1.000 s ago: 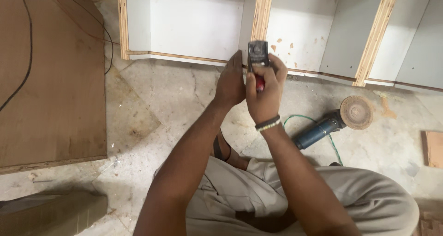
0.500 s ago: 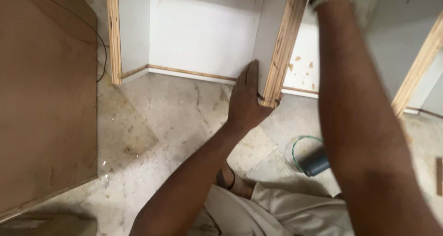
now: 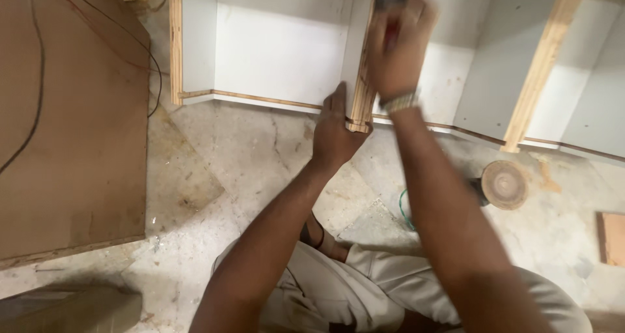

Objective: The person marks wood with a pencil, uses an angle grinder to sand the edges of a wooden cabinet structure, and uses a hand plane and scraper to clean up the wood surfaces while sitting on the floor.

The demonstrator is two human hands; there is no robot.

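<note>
My left hand (image 3: 335, 132) presses flat against the lower end of a white upright cabinet panel (image 3: 360, 59) with a raw plywood edge. My right hand (image 3: 397, 50), blurred and wearing a metal wristband, is raised higher along the same panel's edge, closed around a small dark tool with a red part (image 3: 389, 1). The tool's top runs out of view. Both arms reach forward from my seated body in beige trousers.
A white cabinet carcass (image 3: 280, 53) with further wood-edged dividers (image 3: 540, 66) stands on the concrete floor. A brown board (image 3: 71, 124) with cables lies at left. An angle grinder disc (image 3: 504, 184) and green cord rest at right, with a small wood piece (image 3: 612, 238) beyond.
Both hands held the tool together in front of me a second ago. My left hand then went to the panel's base, and my right hand carried the tool up along the panel edge.
</note>
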